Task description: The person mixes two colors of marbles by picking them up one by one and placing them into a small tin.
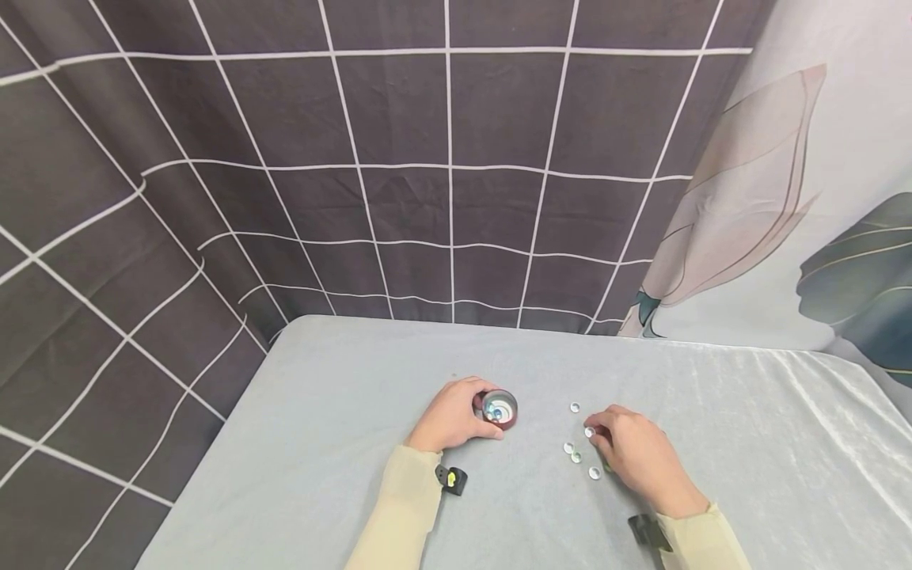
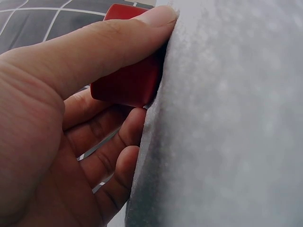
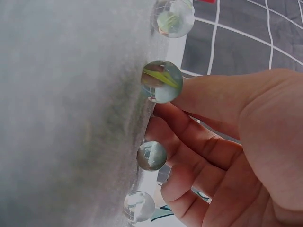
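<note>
My left hand (image 1: pixel 450 416) grips a small round red cup (image 1: pixel 512 422) standing on the cloth, thumb on the near side and fingers on the far side. A few glass marbles (image 1: pixel 496 413) show inside it. In the left wrist view the thumb lies across the red wall of the cup (image 2: pixel 130 85), with its fingers curled underneath. To the right, my right hand (image 1: pixel 637 453) pinches a clear marble (image 1: pixel 589 432) between thumb and fingertips, low over the cloth. In the right wrist view, a marble with a yellow-green streak (image 3: pixel 162 81) overlaps the thumb tip.
Several loose marbles lie around the right hand, among them one farther back (image 1: pixel 575 407) and one nearer the front (image 1: pixel 594 473). Pale grey cloth (image 1: pixel 356 396) covers the table. Behind it hangs a dark curtain with white grid lines (image 1: pixel 399 206), with a leaf-patterned curtain (image 1: pixel 755 237) at right.
</note>
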`<state>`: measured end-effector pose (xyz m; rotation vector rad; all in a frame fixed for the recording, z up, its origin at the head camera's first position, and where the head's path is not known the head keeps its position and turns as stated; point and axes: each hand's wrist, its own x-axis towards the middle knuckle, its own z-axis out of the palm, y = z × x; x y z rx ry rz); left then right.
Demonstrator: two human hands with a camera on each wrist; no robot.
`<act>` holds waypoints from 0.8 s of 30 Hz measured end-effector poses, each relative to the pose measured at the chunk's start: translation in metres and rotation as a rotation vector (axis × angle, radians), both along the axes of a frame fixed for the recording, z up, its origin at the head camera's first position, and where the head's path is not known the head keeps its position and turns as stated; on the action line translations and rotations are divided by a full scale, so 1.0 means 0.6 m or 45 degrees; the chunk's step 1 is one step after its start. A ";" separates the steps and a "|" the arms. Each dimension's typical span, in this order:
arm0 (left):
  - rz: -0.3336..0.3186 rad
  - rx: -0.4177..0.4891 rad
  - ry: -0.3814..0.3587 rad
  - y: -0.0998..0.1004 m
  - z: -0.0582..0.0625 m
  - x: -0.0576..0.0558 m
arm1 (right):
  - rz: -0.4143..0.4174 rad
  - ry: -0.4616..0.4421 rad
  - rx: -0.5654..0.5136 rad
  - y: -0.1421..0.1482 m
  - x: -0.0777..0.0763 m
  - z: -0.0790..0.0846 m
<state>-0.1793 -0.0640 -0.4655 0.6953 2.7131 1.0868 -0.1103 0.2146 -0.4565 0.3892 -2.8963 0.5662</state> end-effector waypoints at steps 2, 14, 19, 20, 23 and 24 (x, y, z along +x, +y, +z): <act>0.001 0.001 0.000 0.000 0.000 0.000 | -0.002 -0.003 -0.001 0.000 0.000 0.000; 0.004 0.002 -0.009 -0.001 -0.002 0.000 | -0.011 -0.016 -0.014 -0.001 0.001 -0.002; 0.006 0.002 -0.009 0.000 -0.002 -0.001 | -0.012 -0.020 -0.010 -0.001 0.001 -0.002; 0.007 0.002 -0.009 0.000 -0.002 -0.001 | -0.009 -0.018 -0.010 -0.001 0.001 -0.002; 0.008 0.004 -0.008 0.000 0.000 0.000 | -0.002 -0.005 -0.010 0.000 0.001 -0.001; 0.007 0.005 -0.006 0.000 0.000 0.000 | 0.001 -0.001 -0.010 0.000 0.000 -0.001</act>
